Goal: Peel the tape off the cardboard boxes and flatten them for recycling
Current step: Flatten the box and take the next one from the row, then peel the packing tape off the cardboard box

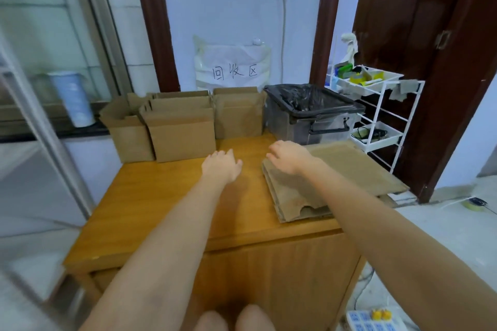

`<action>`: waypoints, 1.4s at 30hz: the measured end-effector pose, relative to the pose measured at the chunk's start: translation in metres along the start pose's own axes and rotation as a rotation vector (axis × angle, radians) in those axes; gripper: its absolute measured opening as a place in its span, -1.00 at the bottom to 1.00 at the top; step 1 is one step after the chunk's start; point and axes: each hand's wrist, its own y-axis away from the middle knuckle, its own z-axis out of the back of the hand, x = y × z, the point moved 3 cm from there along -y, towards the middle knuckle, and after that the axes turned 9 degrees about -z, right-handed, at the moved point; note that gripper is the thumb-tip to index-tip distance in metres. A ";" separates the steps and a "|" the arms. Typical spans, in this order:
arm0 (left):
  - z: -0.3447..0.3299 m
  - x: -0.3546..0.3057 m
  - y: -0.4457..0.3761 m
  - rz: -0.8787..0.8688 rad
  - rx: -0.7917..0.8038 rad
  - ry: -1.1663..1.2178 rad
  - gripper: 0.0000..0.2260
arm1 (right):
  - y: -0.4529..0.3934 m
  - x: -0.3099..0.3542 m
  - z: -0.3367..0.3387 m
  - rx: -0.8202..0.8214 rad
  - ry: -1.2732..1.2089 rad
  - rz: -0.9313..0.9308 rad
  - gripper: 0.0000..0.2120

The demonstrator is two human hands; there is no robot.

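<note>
Three upright cardboard boxes stand along the back of the wooden table (pixel 150 196): a left one (pixel 129 131), a middle one (pixel 183 129) and a right one (pixel 239 113), their top flaps open. A stack of flattened cardboard (pixel 304 191) lies on the table's right side, partly over the edge. My left hand (pixel 222 166) hovers over the bare tabletop with relaxed fingers, holding nothing. My right hand (pixel 289 157) reaches above the far left corner of the flattened stack, fingers loosely spread; I cannot tell if it touches the cardboard.
A clear bin lined with a black bag (pixel 312 113) stands at the table's back right. A paper sign (pixel 234 67) hangs on the wall behind. A white wire rack (pixel 376 105) stands to the right, beside a dark door. A power strip (pixel 373 321) lies on the floor.
</note>
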 end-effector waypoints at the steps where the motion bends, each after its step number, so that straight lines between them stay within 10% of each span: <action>1: 0.003 0.015 0.006 0.027 0.004 -0.019 -0.49 | -0.003 0.017 -0.003 0.045 0.021 0.019 -0.52; 16: 0.020 0.154 0.029 0.181 -0.048 -0.046 -0.42 | -0.054 0.162 -0.021 0.082 -0.197 0.011 -0.48; 42: -0.051 0.221 -0.079 0.361 -0.276 0.411 -0.32 | -0.171 0.170 -0.111 0.009 -0.858 -0.416 -0.28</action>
